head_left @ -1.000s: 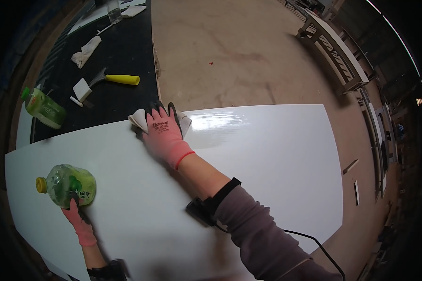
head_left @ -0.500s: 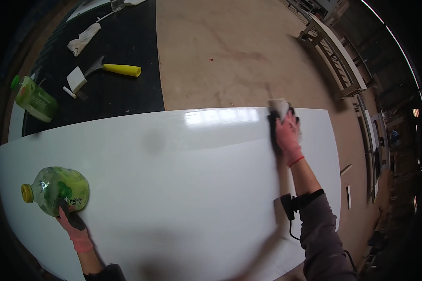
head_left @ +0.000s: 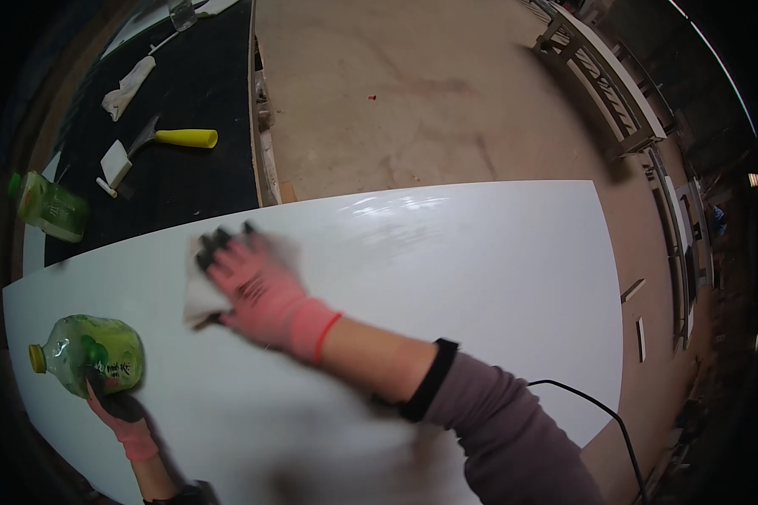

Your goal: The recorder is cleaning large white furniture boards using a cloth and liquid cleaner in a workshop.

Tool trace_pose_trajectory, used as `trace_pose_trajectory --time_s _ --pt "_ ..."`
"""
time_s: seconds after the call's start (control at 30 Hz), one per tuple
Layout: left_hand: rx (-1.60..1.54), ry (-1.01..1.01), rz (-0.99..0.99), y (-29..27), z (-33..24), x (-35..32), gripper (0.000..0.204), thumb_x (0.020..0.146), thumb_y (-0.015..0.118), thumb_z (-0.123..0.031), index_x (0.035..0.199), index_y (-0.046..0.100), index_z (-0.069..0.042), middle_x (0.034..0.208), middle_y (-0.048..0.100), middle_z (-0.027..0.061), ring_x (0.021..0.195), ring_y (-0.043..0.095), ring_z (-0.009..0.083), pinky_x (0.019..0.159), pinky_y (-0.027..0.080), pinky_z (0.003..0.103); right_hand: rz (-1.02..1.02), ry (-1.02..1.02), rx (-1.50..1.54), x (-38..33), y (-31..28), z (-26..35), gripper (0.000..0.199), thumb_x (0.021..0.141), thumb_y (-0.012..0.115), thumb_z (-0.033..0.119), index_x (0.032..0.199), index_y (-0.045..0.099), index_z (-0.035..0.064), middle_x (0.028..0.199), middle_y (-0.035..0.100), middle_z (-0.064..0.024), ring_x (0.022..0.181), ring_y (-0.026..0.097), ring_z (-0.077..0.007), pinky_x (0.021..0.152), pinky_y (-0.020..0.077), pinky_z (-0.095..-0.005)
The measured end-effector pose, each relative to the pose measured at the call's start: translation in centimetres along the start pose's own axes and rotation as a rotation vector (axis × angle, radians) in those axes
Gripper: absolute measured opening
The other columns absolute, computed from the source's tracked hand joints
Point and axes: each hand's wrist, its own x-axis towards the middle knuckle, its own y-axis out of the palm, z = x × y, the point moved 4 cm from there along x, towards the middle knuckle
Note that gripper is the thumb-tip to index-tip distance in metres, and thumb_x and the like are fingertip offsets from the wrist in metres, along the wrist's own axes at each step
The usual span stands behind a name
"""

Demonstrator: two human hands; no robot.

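Note:
Pink gloves with dark fingertips cover both hands. My right hand [head_left: 257, 286] presses a white cloth [head_left: 200, 295] flat on a glossy white panel [head_left: 446, 278], its fingers pointing to the far left; the motion blurs them a little. At the near left, my left hand [head_left: 120, 412] grips the side of a clear plastic bottle [head_left: 114, 349] with a yellow cap and green liquid inside. The bottle is tipped on its side, cap to the left. Part of my left fingers is hidden against it. Smeared wet streaks shine along the panel's far edge.
Beyond the panel, a black surface [head_left: 177, 80] bears a scraper with a yellow handle [head_left: 187, 138], a white block [head_left: 115, 163], a crumpled cloth [head_left: 129, 87] and a green bottle [head_left: 52, 206]. A wooden bench frame [head_left: 602, 84] stands at the far right. A black cable [head_left: 594, 400] trails by my right sleeve.
My right hand has swept the cloth from the panel's far right across to its left part. The left hand stays on the bottle. The whole view has shifted slightly.

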Motion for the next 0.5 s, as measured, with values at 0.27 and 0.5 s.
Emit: trace_pose_trajectory --time_s 0.27,0.5 --pt "0.131 0.025 0.099 2.8 -2.3 -1.7 0.037 0.095 0.037 -0.020 0.124 0.043 0.002 0.123 0.046 0.0123 0.112 0.047 0.0200 0.096 0.037 0.035 -0.206 1.018 -0.462 -28.6 -12.9 -32.0 0.055 0.089 0.046 0.033 0.130 0.036 -0.0028 0.138 0.035 -0.0187 0.130 0.027 -0.0336 0.109 0.0179 -0.0387" --pt "-0.288 -0.085 0.092 4.6 -1.6 -4.1 0.041 0.095 0.038 -0.028 0.129 0.039 -0.006 0.129 0.043 0.0074 0.118 0.042 0.0210 0.101 0.033 0.040 -0.460 1.211 -0.117 -43.6 -16.9 -39.9 0.052 0.092 0.044 0.024 0.137 0.029 0.0039 0.144 0.026 -0.0130 0.134 0.020 -0.0254 0.110 0.0163 -0.0344"
